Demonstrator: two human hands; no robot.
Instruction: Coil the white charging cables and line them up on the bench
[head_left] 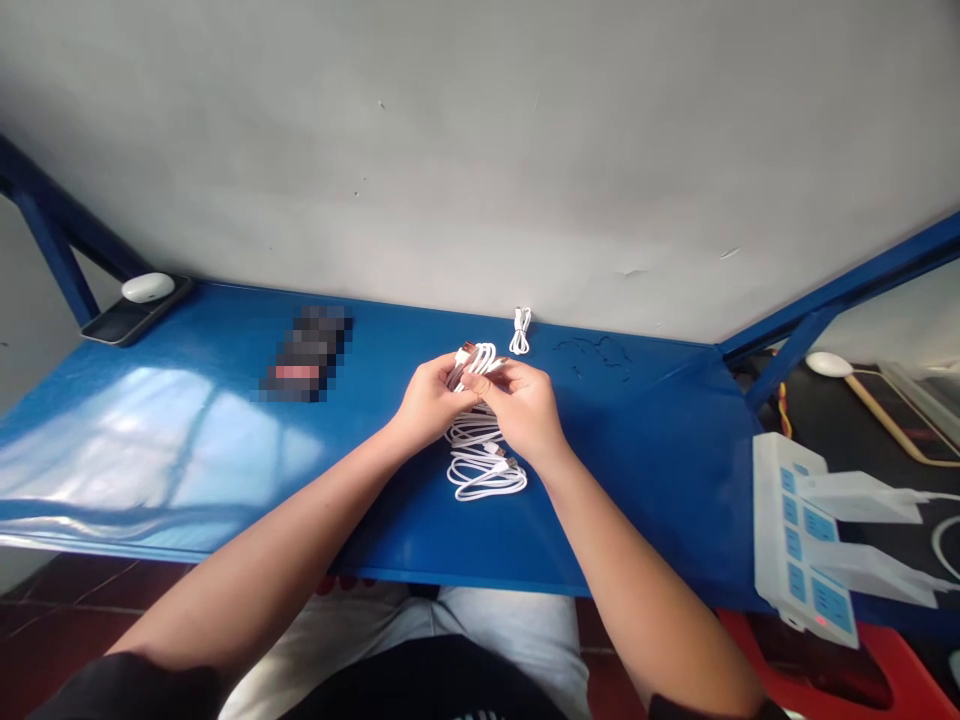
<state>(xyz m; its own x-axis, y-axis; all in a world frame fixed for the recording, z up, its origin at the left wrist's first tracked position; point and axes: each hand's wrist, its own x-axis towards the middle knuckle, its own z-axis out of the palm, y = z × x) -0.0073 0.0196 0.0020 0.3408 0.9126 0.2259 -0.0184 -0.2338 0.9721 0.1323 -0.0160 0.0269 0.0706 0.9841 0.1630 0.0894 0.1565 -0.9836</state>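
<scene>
My left hand (430,400) and my right hand (525,405) meet over the middle of the blue table (637,480). Both are closed on a coiled white cable (474,360), pinching its loops and plug ends between the fingertips. Below the hands, several more loops of white cable (484,470) lie in a pile on the table. A small bundled white cable (520,332) lies apart near the wall, just beyond my right hand.
A blurred dark object (306,355) lies to the left. A phone with a white earbud case (148,288) on it sits at the far left corner. A white power strip (802,545) with plugged chargers is on the right. A grey wall backs the table.
</scene>
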